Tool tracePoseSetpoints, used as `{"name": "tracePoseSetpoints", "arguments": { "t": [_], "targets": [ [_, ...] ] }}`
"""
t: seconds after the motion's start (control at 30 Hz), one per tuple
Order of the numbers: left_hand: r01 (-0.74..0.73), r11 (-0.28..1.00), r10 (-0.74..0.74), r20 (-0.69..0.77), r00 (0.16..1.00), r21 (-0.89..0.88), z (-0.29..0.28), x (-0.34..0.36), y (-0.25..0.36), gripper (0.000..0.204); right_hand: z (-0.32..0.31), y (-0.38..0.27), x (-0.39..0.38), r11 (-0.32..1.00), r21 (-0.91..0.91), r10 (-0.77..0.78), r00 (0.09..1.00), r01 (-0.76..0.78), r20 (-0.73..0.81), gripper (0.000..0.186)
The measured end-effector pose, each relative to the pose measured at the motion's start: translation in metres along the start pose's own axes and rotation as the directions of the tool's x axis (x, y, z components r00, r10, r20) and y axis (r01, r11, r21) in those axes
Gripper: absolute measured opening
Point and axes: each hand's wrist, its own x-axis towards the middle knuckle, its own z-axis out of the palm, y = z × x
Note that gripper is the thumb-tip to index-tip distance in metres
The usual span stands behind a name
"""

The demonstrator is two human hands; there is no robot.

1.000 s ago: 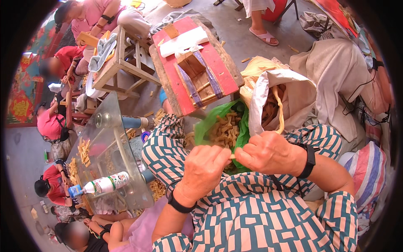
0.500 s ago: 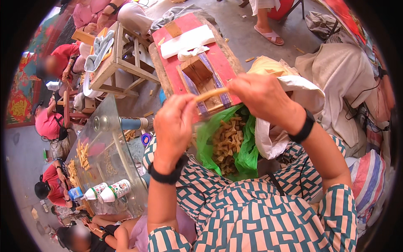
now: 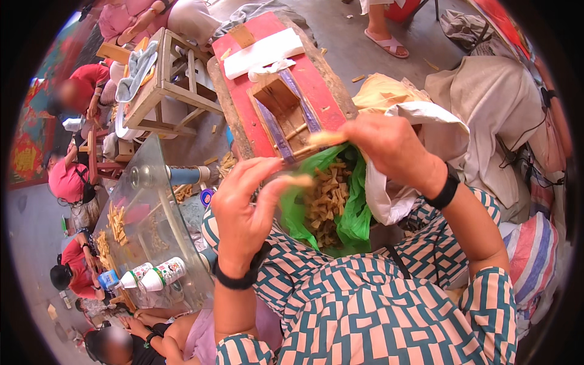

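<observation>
Plainly, yellowish stick in right hand.

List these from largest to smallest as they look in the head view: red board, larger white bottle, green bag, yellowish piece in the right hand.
1. Red board
2. Green bag
3. Larger white bottle
4. Yellowish piece in the right hand, blurred and partly hidden by fingers

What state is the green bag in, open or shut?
Open: the green bag gapes wide at the top, with tan pieces showing inside.
</observation>
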Motion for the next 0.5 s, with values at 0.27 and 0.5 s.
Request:
{"name": "tracePoseSetpoints", "arguments": {
  "t": [0.27,0.5],
  "targets": [
    [0.732,0.328,-0.375,0.628,0.681,-0.597,0.002,-0.033,0.057,0.023,-0.015,-0.071,0.001,0.903,-0.192,-0.396,0.918,0.384,-0.029,0.018],
    [0.213,0.043,-0.226,0.198,0.954,-0.976,-0.026,-0.062,0.079,0.023,-0.030,-0.063,-0.021,0.959,0.268,-0.087,0.996,0.093,-0.034,0.011]
  ]
}}
